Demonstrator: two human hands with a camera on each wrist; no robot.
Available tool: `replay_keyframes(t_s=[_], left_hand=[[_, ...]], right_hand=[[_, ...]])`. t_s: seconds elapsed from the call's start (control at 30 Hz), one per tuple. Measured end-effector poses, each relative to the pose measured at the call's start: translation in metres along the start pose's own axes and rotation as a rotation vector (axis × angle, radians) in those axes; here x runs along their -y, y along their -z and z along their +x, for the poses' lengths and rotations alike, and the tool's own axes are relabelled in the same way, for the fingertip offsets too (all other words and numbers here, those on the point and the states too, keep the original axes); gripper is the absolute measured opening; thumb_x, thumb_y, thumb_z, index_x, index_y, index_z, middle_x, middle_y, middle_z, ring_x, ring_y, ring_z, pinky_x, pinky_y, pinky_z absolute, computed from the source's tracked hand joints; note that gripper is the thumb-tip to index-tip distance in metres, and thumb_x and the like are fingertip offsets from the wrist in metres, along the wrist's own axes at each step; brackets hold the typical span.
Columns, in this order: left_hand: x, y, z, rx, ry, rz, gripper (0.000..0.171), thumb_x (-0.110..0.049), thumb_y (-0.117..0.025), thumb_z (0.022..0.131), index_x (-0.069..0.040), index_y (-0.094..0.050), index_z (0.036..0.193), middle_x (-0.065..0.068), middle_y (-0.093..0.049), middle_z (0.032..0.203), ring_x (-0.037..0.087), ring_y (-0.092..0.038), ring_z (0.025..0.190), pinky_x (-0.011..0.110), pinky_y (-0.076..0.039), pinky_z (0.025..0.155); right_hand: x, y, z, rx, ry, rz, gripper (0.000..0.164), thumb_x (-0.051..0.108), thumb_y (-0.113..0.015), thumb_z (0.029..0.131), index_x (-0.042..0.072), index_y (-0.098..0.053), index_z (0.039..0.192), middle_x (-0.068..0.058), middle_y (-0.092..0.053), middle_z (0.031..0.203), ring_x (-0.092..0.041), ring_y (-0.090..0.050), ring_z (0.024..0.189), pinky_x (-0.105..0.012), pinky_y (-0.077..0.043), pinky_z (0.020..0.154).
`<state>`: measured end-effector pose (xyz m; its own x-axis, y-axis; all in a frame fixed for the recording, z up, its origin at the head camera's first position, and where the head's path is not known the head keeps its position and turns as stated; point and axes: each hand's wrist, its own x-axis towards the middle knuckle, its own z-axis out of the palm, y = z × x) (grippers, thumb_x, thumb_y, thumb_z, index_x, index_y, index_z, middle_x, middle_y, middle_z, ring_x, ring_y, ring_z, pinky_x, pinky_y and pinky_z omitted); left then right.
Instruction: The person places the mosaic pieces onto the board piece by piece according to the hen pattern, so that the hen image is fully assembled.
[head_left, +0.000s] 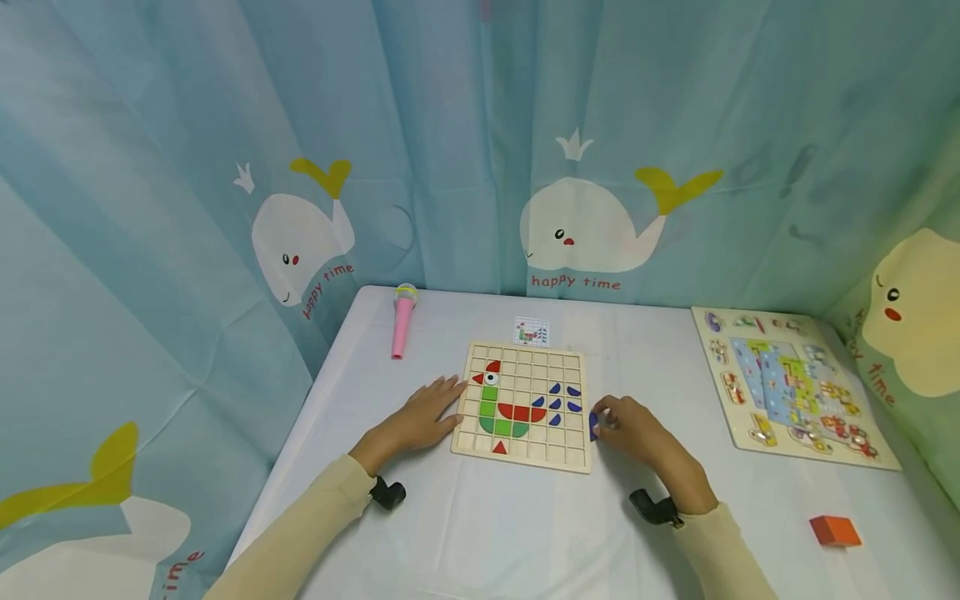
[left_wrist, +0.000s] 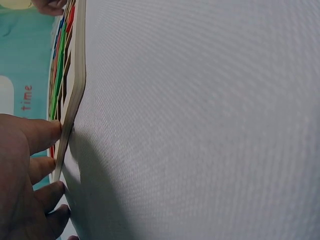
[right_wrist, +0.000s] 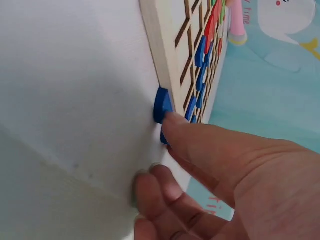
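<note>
A wooden grid board (head_left: 551,450) lies on the table with flat coloured pieces set out as a bird: a red beak, a round eye piece (head_left: 491,378), green neck pieces (head_left: 488,408), a red body piece (head_left: 521,413) and several blue half-round pieces (head_left: 555,405). My left hand (head_left: 420,417) rests at the board's left edge, fingers spread, the fingertips touching its rim. Just outside the right edge, my right hand (head_left: 633,429) pinches a blue half-round piece (right_wrist: 162,105) with thumb and forefinger; the forefinger is mostly hidden behind the thumb. Another bit of blue shows beneath the thumb.
A small picture card (head_left: 532,332) lies behind the board. A pink toy microphone (head_left: 402,323) is at the back left. On the right are a picture puzzle board (head_left: 795,392) and an orange block (head_left: 836,531). A whale-print curtain (head_left: 450,208) hangs behind the table.
</note>
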<state>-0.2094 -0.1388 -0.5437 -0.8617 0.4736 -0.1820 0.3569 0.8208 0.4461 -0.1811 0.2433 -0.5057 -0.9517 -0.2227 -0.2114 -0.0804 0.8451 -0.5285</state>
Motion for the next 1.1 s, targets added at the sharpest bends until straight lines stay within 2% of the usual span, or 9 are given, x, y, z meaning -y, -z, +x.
replay_keyframes(t_s=[0.17, 0.3, 0.43, 0.6, 0.77, 0.93, 1.1], left_hand=[[0.001, 0.000, 0.000, 0.001, 0.001, 0.003, 0.067, -0.041, -0.053, 0.110, -0.019, -0.028, 0.169, 0.006, -0.025, 0.175, 0.030, -0.018, 0.164, 0.053, -0.018, 0.132], [0.000, 0.000, 0.000, 0.006, 0.012, 0.014, 0.068, -0.042, -0.052, 0.110, -0.021, -0.026, 0.169, 0.005, -0.024, 0.176, 0.028, -0.017, 0.164, 0.052, -0.016, 0.133], [0.000, 0.000, 0.000, 0.004, 0.014, 0.018, 0.068, -0.044, -0.051, 0.110, -0.022, -0.026, 0.170, 0.004, -0.024, 0.176, 0.028, -0.016, 0.164, 0.052, -0.016, 0.133], [-0.001, 0.000, 0.000, 0.002, 0.013, 0.011, 0.068, -0.043, -0.051, 0.110, -0.021, -0.026, 0.170, 0.005, -0.024, 0.176, 0.028, -0.016, 0.164, 0.052, -0.016, 0.133], [-0.001, 0.000, 0.000, -0.001, 0.014, 0.016, 0.067, -0.043, -0.051, 0.110, -0.022, -0.026, 0.170, 0.004, -0.024, 0.176, 0.027, -0.016, 0.164, 0.051, -0.016, 0.133], [-0.001, 0.001, 0.000, 0.003, 0.017, 0.009, 0.067, -0.043, -0.051, 0.111, -0.022, -0.026, 0.169, 0.005, -0.024, 0.176, 0.028, -0.016, 0.164, 0.052, -0.016, 0.133], [-0.002, 0.000, -0.001, 0.002, 0.019, 0.013, 0.067, -0.043, -0.051, 0.110, -0.022, -0.027, 0.169, 0.004, -0.024, 0.176, 0.027, -0.016, 0.164, 0.051, -0.016, 0.133]], right_hand=[[-0.001, -0.005, 0.003, -0.011, 0.004, 0.027, 0.029, 0.011, -0.071, 0.099, 0.000, -0.065, 0.126, -0.014, -0.065, 0.099, -0.023, -0.058, 0.084, -0.037, -0.052, 0.069], [-0.004, -0.008, 0.006, -0.032, 0.013, 0.045, 0.021, 0.010, -0.069, 0.100, 0.001, -0.066, 0.119, -0.010, -0.066, 0.094, -0.021, -0.058, 0.081, -0.033, -0.050, 0.066], [-0.006, -0.007, 0.006, -0.056, 0.019, 0.049, 0.016, 0.010, -0.070, 0.099, 0.002, -0.066, 0.113, -0.009, -0.066, 0.092, -0.021, -0.057, 0.080, -0.033, -0.048, 0.064], [-0.006, -0.006, 0.006, -0.055, 0.031, 0.035, 0.014, 0.008, -0.069, 0.100, 0.003, -0.067, 0.113, -0.012, -0.064, 0.096, -0.022, -0.058, 0.082, -0.034, -0.049, 0.067], [-0.008, -0.003, 0.006, -0.067, 0.008, -0.004, 0.008, 0.008, -0.069, 0.100, 0.002, -0.069, 0.105, -0.011, -0.062, 0.093, -0.024, -0.056, 0.082, -0.037, -0.050, 0.070], [-0.014, 0.001, 0.004, -0.078, -0.028, -0.047, 0.012, 0.011, -0.073, 0.097, 0.000, -0.070, 0.102, -0.011, -0.065, 0.092, -0.024, -0.058, 0.082, -0.040, -0.052, 0.071], [-0.018, 0.002, 0.001, -0.065, -0.036, -0.045, 0.009, 0.008, -0.073, 0.095, 0.001, -0.070, 0.100, -0.010, -0.068, 0.093, -0.024, -0.059, 0.084, -0.041, -0.053, 0.075]])
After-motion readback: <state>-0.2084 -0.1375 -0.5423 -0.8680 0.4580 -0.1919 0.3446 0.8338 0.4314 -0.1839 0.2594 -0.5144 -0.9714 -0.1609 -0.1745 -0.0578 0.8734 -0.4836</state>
